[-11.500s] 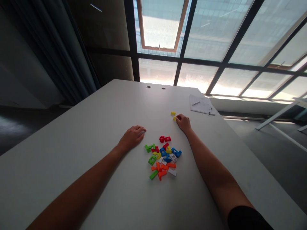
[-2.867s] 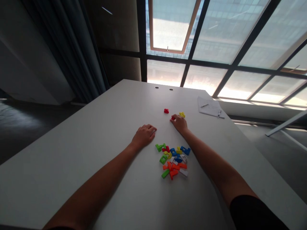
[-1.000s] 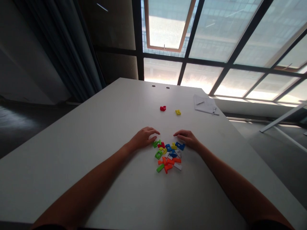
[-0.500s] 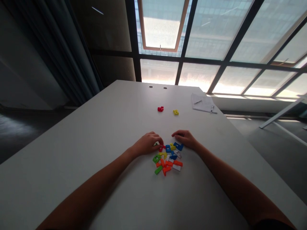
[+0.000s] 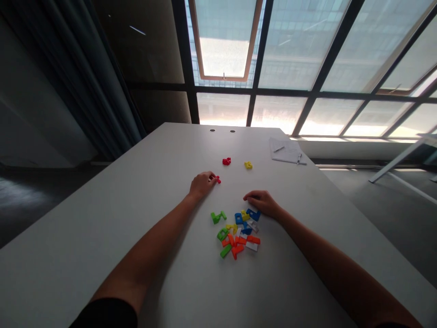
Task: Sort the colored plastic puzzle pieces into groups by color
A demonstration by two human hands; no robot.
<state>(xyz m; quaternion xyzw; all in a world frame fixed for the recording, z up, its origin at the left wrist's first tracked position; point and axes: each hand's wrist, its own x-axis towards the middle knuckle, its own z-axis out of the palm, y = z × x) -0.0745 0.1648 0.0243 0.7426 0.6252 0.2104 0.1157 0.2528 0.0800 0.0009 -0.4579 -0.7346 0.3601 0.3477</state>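
Observation:
Between the thumb and fingers of my left hand is a small red plastic block, held near the table's middle. A little beyond it lies a cluster of red blocks, with yellow blocks to the right of that. My right hand rests on the table, fingers loosely curled; whether its fingertips hold anything cannot be made out. Just below it is a loose pile of mixed pieces: a blue block, a yellow block, an orange block, white ones and green blocks.
The white table carries everything. Papers with pens lie at its far right edge. Two round cable holes sit near the far end. Windows stand beyond, a dark curtain hangs at left, and a white frame leg is at right.
My left hand has taken the red block out of the pile and moved it forward, toward the red cluster. Green blocks it covered now show. My right hand has stayed about where it was.

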